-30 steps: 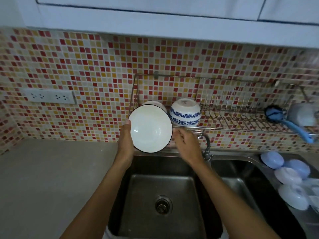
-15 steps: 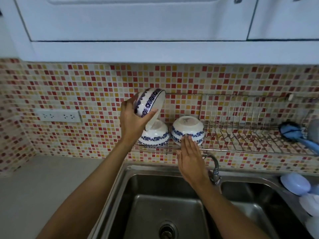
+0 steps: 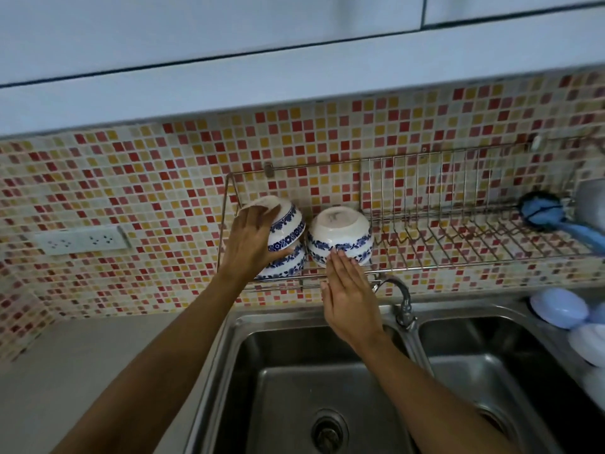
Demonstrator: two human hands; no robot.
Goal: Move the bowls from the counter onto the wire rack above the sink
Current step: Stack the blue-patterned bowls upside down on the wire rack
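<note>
A wire rack (image 3: 458, 237) hangs on the tiled wall above the sink. At its left end my left hand (image 3: 248, 244) grips a white bowl with blue flower bands (image 3: 288, 224), turned upside down on top of another such bowl (image 3: 288, 267). A third upturned bowl (image 3: 340, 237) sits just to the right on the rack. My right hand (image 3: 350, 299) is flat with its fingers together, and the fingertips touch the lower rim of that third bowl.
A double steel sink (image 3: 311, 388) with a tap (image 3: 401, 299) lies below the rack. A blue brush (image 3: 550, 217) rests at the rack's right end. Pale blue and white lids (image 3: 559, 308) are piled at the right. A wall socket (image 3: 82, 240) sits left, above the grey counter (image 3: 82, 371).
My left hand has lowered the tilted bowl and turned it upside down onto the left bowl on the rack. My right hand stays at the right bowl.
</note>
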